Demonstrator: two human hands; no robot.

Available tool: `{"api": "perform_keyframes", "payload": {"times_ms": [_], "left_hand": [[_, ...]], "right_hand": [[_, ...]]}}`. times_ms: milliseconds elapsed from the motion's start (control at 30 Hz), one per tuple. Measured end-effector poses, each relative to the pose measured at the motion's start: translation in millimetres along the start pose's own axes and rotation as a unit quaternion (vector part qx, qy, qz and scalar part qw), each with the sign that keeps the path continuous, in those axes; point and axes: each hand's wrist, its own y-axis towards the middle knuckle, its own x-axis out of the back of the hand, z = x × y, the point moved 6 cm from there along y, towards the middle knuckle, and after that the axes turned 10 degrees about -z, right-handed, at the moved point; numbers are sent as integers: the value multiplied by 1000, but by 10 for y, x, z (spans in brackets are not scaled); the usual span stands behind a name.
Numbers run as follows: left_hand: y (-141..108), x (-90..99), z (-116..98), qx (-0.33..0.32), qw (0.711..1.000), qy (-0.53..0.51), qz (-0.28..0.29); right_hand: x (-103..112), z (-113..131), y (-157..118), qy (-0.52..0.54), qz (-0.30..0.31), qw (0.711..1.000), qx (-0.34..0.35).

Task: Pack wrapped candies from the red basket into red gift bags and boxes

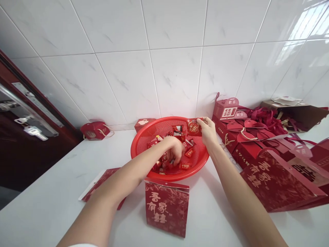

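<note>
To the left I make out a dark red door (15, 151) with keys (35, 132) at its lock, and near it a small red box (94, 131) against the white tiled wall (177, 79). At far right I see an open cardboard box (312, 120), dark red ribbons (267, 118) heaped beside it.

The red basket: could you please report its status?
Left hand down among red-wrapped pieces in red basket. Right hand gripping red packet at basket's right side. Red bag close in front of basket.
</note>
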Motion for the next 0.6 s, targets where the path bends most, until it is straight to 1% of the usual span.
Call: {"api": "perform_keyframes", "payload": {"times_ms": [133,167,200,233,267,333,367,400,433,467,533,567,600], "left_hand": [[-146,449,143,51,998,20,-9],[-195,518,177,68,997,23,-7],[-249,538,210,86,996,19,7],[-310,500,244,106,994,12,38],[-381,414,284,127,988,4,85],[-552,169,387,170,964,-3,202],[-630,68,453,190,951,4,244],[-679,9,518,201,945,13,257],[-685,4,578,201,951,25,234],[-657,51,624,188,965,43,181],[-566,262,649,128,988,86,26],[-536,384,636,95,988,109,-50],[-520,491,619,70,983,125,-112]], "right_hand": [[18,-24,49,-7,-8,1000,4],[23,-30,61,-7,-9,1000,3],[27,-38,72,-8,-10,1000,2],[29,-47,82,-8,-11,1000,1],[29,-58,90,-9,-10,1000,-1],[18,-83,99,-11,-6,1000,-9],[9,-96,99,-12,-4,1000,-13],[-3,-106,96,-13,-1,1000,-18],[-16,-114,88,-14,0,1000,-21],[-30,-118,75,-14,1,1000,-24],[-57,-115,30,-16,3,1000,-26],[-70,-110,0,-17,5,999,-26],[-84,-105,-33,-20,8,999,-25]]}}
